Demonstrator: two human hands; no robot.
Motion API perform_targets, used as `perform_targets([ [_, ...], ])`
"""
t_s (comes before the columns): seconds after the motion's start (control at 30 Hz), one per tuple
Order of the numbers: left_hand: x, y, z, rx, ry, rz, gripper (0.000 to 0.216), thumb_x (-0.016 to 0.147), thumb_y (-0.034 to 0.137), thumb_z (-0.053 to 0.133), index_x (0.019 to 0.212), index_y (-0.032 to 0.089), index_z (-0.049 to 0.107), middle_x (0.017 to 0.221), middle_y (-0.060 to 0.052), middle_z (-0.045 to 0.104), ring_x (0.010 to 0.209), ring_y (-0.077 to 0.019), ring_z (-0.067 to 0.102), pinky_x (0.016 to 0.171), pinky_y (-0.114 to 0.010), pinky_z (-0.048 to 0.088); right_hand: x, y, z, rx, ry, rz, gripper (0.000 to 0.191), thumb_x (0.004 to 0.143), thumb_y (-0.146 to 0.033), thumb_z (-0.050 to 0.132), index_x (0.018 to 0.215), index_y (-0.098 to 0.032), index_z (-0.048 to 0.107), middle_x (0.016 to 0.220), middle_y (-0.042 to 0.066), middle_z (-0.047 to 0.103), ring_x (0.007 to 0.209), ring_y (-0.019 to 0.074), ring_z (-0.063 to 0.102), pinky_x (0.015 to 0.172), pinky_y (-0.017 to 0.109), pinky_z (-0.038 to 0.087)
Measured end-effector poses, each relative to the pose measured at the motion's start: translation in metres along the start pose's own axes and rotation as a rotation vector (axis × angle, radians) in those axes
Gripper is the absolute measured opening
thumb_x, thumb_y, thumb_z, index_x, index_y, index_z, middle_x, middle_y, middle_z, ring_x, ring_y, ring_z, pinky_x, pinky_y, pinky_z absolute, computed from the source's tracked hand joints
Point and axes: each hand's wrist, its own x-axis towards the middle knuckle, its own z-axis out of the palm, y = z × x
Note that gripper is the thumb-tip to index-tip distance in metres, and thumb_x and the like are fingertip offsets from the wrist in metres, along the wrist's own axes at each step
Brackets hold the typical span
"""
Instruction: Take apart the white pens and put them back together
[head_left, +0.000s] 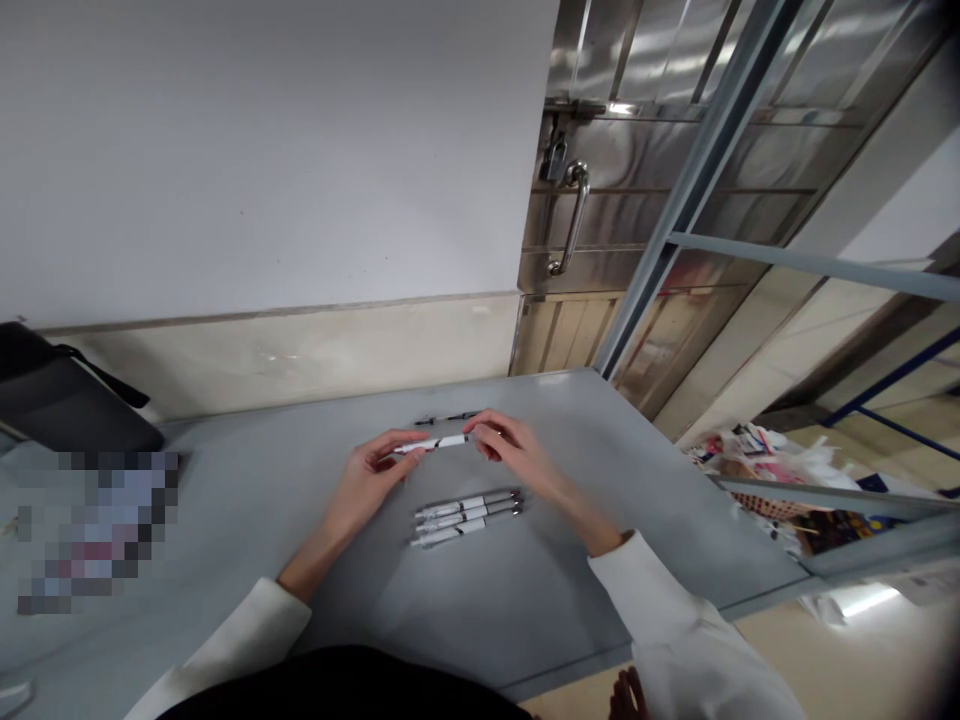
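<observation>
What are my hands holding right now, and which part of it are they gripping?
A white pen, held by its two ends: the left hand pinches its left end and the right hand pinches its right end.

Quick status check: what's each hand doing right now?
Left hand: fingers closed on one end of a white pen, held above the table.
Right hand: fingers closed on the other end of the same pen.

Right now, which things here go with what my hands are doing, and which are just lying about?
In hand: white pen, gripped at its ends by left hand and right hand; three pens side by side on the grey table; dark thin stick beyond the hands.
Lying about: black bag; door handle; padlock; heap of wrappers.
</observation>
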Motion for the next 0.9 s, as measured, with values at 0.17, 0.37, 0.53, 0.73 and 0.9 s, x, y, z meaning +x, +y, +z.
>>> perform_targets([
  [0.17, -0.0005, 0.0004, 0.0003, 0.003, -0.009, -0.002, 0.030, 0.088, 0.045, 0.073, 0.110, 0.025, 0.079, 0.111, -0.006, 0.079, 0.081, -0.0189, 0.069, 0.065, -0.027, 0.050, -0.0005, -0.0033, 0.0008, 0.002, 0.000, -0.009, 0.030, 0.097, -0.051, 0.057, 0.101, -0.023, 0.068, 0.066, -0.003, 0.049, 0.062, 0.0147, 0.046, 0.061, 0.030, 0.036],
  [0.37, -0.0009, 0.0037, 0.0008, 0.007, 0.000, -0.010, 0.033, 0.087, 0.047, 0.073, 0.110, 0.023, 0.079, 0.110, -0.007, 0.079, 0.082, -0.0206, 0.070, 0.065, -0.027, 0.050, -0.0004, -0.0046, 0.0018, 0.017, 0.004, 0.033, 0.037, 0.099, -0.056, 0.053, 0.100, -0.022, 0.067, 0.061, -0.004, 0.050, 0.059, 0.0147, 0.046, 0.060, 0.030, 0.036],
  [0.53, -0.0003, 0.0031, 0.0003, 0.014, -0.004, -0.012, 0.032, 0.087, 0.046, 0.072, 0.110, 0.024, 0.079, 0.110, -0.006, 0.079, 0.078, -0.0190, 0.069, 0.064, -0.027, 0.049, 0.0007, -0.0015, 0.0005, 0.017, 0.016, -0.012, 0.029, 0.095, -0.050, 0.059, 0.103, -0.024, 0.067, 0.064, -0.004, 0.050, 0.061, 0.0153, 0.047, 0.061, 0.030, 0.036],
  [0.73, -0.0004, 0.0004, 0.0004, -0.005, 0.000, -0.004, 0.031, 0.087, 0.045, 0.074, 0.110, 0.024, 0.079, 0.109, -0.006, 0.079, 0.078, -0.0181, 0.068, 0.064, -0.026, 0.049, 0.0004, 0.0002, 0.0001, 0.020, 0.008, 0.027, 0.030, 0.100, -0.049, 0.053, 0.101, -0.022, 0.067, 0.060, -0.004, 0.051, 0.057, 0.0146, 0.046, 0.060, 0.030, 0.036],
  [0.9, -0.0006, 0.0002, 0.0006, 0.002, -0.007, -0.001, 0.031, 0.087, 0.045, 0.074, 0.110, 0.024, 0.079, 0.111, -0.006, 0.079, 0.082, -0.0192, 0.069, 0.066, -0.027, 0.051, 0.0009, -0.0006, -0.0001, 0.030, 0.009, -0.011, 0.023, 0.096, -0.043, 0.058, 0.101, -0.022, 0.067, 0.063, -0.004, 0.050, 0.061, 0.0147, 0.047, 0.060, 0.030, 0.036],
])
